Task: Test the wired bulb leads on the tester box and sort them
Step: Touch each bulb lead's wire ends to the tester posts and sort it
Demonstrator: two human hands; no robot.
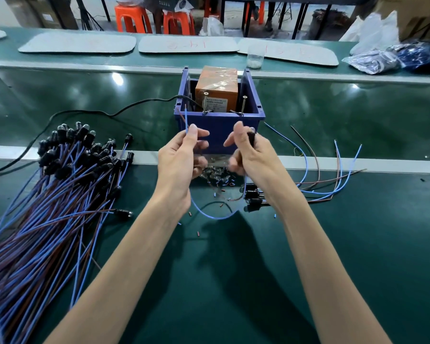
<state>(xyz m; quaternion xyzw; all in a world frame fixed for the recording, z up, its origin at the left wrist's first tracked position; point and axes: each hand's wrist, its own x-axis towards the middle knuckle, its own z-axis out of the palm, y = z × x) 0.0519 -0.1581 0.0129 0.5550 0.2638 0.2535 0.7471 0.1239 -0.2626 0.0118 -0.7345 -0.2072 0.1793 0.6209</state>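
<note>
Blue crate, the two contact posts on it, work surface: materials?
Blue crate: looks like moulded plastic, matte, uniform colour.
Contact posts: metal screws, likely steel, shiny threaded shanks.
Work surface: probably PVC or rubber, glossy, reflects lamps.

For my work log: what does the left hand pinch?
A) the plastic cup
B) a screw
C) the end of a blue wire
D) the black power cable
C: the left hand pinches the blue wire, its end pointing up; the right hand holds the black bulb holder.
</note>
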